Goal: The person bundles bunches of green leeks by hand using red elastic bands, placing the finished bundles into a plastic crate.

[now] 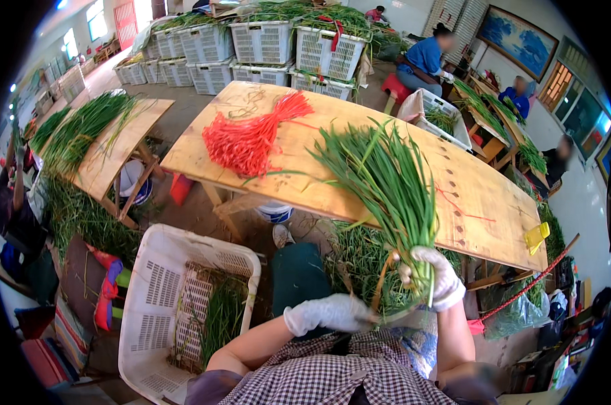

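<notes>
My right hand (439, 277), in a white glove, is closed round the pale stem ends of a bunch of garlic chives (393, 182). Their long green leaves fan up and to the left over the near edge of the wooden table (380, 115). Lower and to the left, my gloved left hand (329, 314) is beside the bottom of the bunch. Motion smears its fingers, and whether they hold anything is unclear. A bundle of red plastic strips (251, 138) lies on the table, left of the leaves.
At my left stands a white plastic crate (153, 290) with some chives inside. Loose greens (359, 256) lie beneath the table. A yellow object (536, 237) sits at its right end. Stacked crates (261, 44) stand behind; a person in blue (420, 61) sits at the far right.
</notes>
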